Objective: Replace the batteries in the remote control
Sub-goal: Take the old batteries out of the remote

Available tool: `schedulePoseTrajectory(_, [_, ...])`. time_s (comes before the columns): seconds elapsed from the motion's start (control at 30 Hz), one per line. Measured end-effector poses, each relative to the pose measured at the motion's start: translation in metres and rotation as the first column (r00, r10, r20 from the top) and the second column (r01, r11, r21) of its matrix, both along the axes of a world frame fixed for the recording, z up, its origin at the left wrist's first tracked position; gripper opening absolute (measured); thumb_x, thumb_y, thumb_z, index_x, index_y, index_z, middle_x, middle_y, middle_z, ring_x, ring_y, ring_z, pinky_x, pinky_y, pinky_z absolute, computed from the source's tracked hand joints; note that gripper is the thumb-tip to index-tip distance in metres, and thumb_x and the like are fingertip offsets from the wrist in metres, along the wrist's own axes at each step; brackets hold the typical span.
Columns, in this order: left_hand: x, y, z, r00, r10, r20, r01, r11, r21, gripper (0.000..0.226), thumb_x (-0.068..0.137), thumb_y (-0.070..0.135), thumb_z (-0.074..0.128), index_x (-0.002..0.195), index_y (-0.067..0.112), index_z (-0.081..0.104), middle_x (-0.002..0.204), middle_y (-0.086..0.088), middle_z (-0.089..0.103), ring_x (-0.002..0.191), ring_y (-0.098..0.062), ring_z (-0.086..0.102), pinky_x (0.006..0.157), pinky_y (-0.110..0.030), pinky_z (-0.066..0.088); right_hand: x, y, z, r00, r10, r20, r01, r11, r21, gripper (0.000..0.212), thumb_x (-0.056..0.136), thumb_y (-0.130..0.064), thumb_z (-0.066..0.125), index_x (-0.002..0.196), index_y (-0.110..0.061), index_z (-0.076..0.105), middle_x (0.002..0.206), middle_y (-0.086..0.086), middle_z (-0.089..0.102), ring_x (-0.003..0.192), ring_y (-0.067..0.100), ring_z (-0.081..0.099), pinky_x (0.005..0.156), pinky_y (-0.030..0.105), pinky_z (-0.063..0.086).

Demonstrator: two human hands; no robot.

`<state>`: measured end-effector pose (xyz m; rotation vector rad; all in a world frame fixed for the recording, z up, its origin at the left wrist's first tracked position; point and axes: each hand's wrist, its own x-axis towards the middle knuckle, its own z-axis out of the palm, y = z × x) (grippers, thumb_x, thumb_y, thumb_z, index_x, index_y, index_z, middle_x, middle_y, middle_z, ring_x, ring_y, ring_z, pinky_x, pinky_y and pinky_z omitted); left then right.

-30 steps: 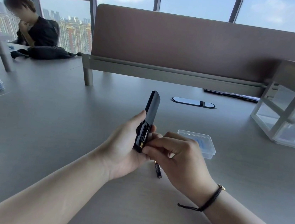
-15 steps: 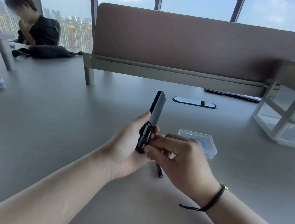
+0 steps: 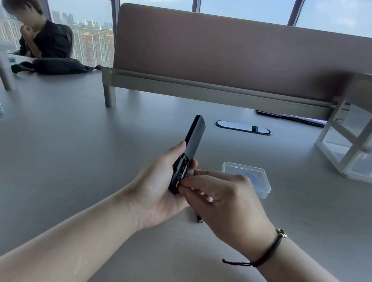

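The fingertips of the right hand (image 3: 224, 199) cover the lower end of the battery bay, so whether a cell sits between them cannot be told. A small dark cylinder (image 3: 199, 218), perhaps a loose battery, lies on the grey wood-grain surface (image 3: 60, 160) mostly hidden under that hand; only its near end shows. The contents of the clear lidded plastic box (image 3: 249, 178) beyond the knuckles are blurred blue shapes.

The left hand (image 3: 162, 192) is curled around the slim black plastic remote control (image 3: 193, 139), thumb along its left edge and fingers behind, holding it tilted up above the middle of the surface, its top end pointing toward the far edge. The right hand has its fingers bent, tips pressed together against the remote's open lower back; a black braided cord bracelet (image 3: 269, 252) circles the wrist.

The remote's rear cover is off: the bay shows as a dark recess with a glint of yellow metal at its bottom.

The white-framed clear drawer unit (image 3: 362, 143) at the right edge is cut off by the frame.
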<state>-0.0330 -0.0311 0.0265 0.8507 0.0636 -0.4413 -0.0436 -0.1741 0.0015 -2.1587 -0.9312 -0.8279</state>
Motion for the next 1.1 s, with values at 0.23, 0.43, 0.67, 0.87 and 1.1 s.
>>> schedulePoseTrajectory(0.23, [0.0013,0.0012,-0.0051,0.997,-0.070,0.033,0.068,0.997,0.047,0.043,0.098,0.049,0.048,0.078,0.012,0.052,0.070,-0.004,0.043,0.058,-0.018,0.052,0.052,-0.025,0.051,-0.0038,0.0058,0.0013,1.000,-0.011,0.027,0.011,1.000,0.016,0.012,0.080,-0.002,0.069,0.081,-0.011,0.076,0.081,0.000,0.070,0.061,0.013,0.061,0.050,0.034,0.051])
schedulePoseTrajectory(0.43, [0.0004,0.0014,-0.0030,0.993,-0.094,0.066,0.090,0.994,0.064,0.044,0.099,0.050,0.045,0.081,0.010,0.050,0.068,-0.007,0.045,0.051,-0.022,0.055,0.050,-0.026,0.051,-0.0044,0.0089,0.0024,0.999,-0.005,0.035,0.003,0.999,0.046,0.017,0.078,0.004,0.069,0.080,-0.012,0.075,0.081,0.002,0.067,0.060,0.015,0.059,0.052,0.032,0.050])
schedulePoseTrajectory(0.67, [0.0024,0.0012,-0.0031,0.997,-0.067,0.038,0.064,0.995,0.083,0.043,0.097,0.051,0.049,0.089,0.008,0.053,0.070,-0.007,0.042,0.052,-0.024,0.051,0.048,-0.028,0.051,-0.0034,0.0087,0.0013,1.000,-0.020,0.011,0.020,1.000,0.013,0.016,0.080,0.001,0.063,0.080,-0.012,0.073,0.068,0.002,0.065,0.057,0.020,0.059,0.049,0.036,0.049])
schedulePoseTrajectory(0.87, [0.0007,-0.0005,-0.0043,0.998,-0.068,0.017,0.066,0.995,0.076,0.042,0.096,0.050,0.049,0.088,0.009,0.054,0.070,-0.005,0.042,0.055,-0.020,0.048,0.047,-0.026,0.050,-0.0043,0.0090,0.0013,0.998,-0.055,0.024,0.056,0.996,-0.065,0.013,0.080,-0.002,0.060,0.077,-0.011,0.069,0.063,0.001,0.061,0.056,0.019,0.054,0.045,0.038,0.047])
schedulePoseTrajectory(1.1, [0.0004,-0.0008,-0.0023,0.999,-0.036,0.018,0.035,0.998,0.049,0.043,0.097,0.050,0.048,0.086,0.008,0.053,0.071,-0.007,0.043,0.050,-0.023,0.051,0.045,-0.027,0.050,-0.0029,0.0093,0.0014,0.999,-0.036,-0.028,0.035,0.999,-0.022,0.018,0.077,0.001,0.058,0.081,-0.010,0.071,0.068,0.002,0.066,0.058,0.020,0.058,0.050,0.038,0.049])
